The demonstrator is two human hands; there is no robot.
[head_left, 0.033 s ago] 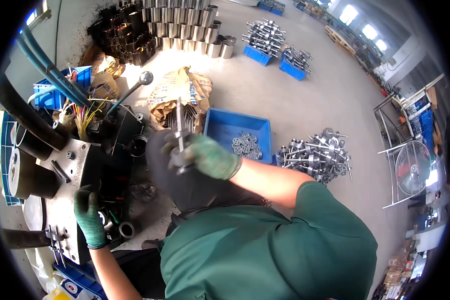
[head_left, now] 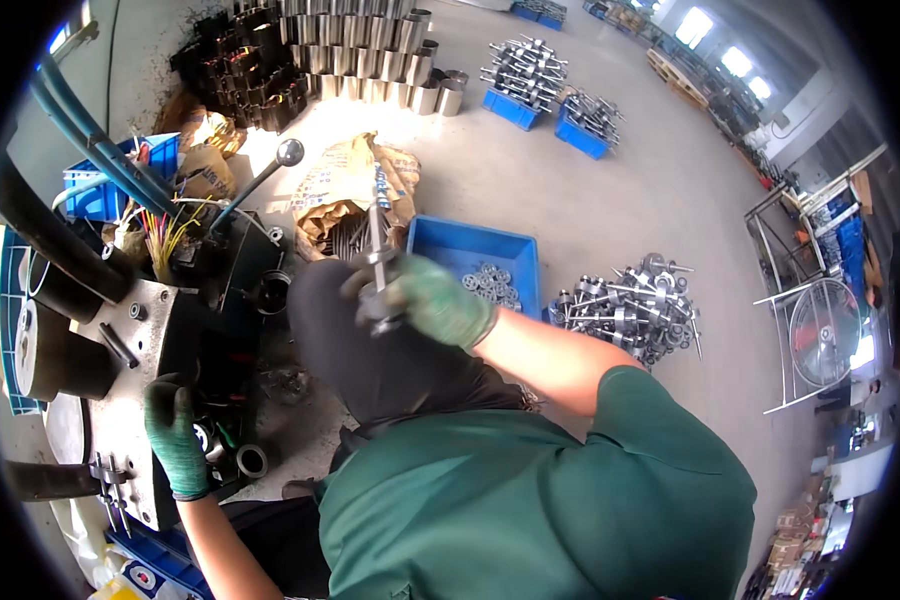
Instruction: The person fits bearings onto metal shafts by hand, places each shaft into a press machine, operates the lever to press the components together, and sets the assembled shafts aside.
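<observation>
In front of my dark-trousered knee, my right hand [head_left: 435, 300], in a green glove, is closed round a metal shaft [head_left: 376, 235]. Round collars sit along the shaft, which points up and away; my fingers partly hide its middle. My left hand [head_left: 177, 440], gloved the same way, is at the front edge of the machine's steel plate [head_left: 150, 345]. Its fingers are loosely bent with the thumb apart, and nothing shows in them. A short dark pin [head_left: 119, 344] and a small ring [head_left: 137, 311] lie on the plate beyond that hand.
A blue bin [head_left: 475, 238] holds several round grey parts [head_left: 492, 287]. Right of it is a pile of shafts [head_left: 635, 310]. A torn paper sack [head_left: 355, 180] of metal parts stands beyond my knee, near a ball-topped lever [head_left: 289, 152]. Steel cylinders [head_left: 360, 60] are stacked behind.
My right hand has shifted slightly right with the shaft still in it. My left hand stays at the plate's edge.
</observation>
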